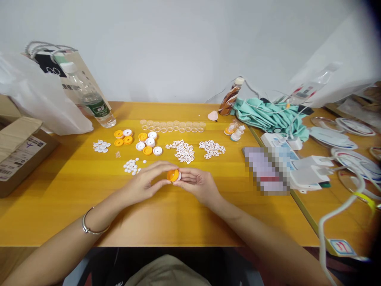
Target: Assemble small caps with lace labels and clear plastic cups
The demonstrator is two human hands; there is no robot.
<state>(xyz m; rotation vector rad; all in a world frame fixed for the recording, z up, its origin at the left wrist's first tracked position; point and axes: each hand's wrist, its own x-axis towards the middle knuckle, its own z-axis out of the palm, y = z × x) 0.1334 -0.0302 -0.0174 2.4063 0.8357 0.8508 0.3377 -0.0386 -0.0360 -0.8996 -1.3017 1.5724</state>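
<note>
Between my two hands, above the near part of the table, is a small round orange plastic cap (172,175) with a white piece against its right side. My left hand (150,180) is closed on the orange part with thumb and fingertips. From the other side, my right hand (198,183) pinches the white piece (179,175); how the two parts join is hidden. Beyond my hands lie several loose orange caps (127,140) and white caps (157,150). Small white discs (130,166) lie near my left hand. White cut-out wheel-like pieces (184,151) are heaped farther off.
Clear small cups (175,126) stand in rows toward the wall. A water bottle (101,109) and a cardboard box (26,151) are at left. A brown drink bottle (230,97), teal folded fabric (268,115), a blurred phone (264,171) and a power strip (278,149) with cables are at right.
</note>
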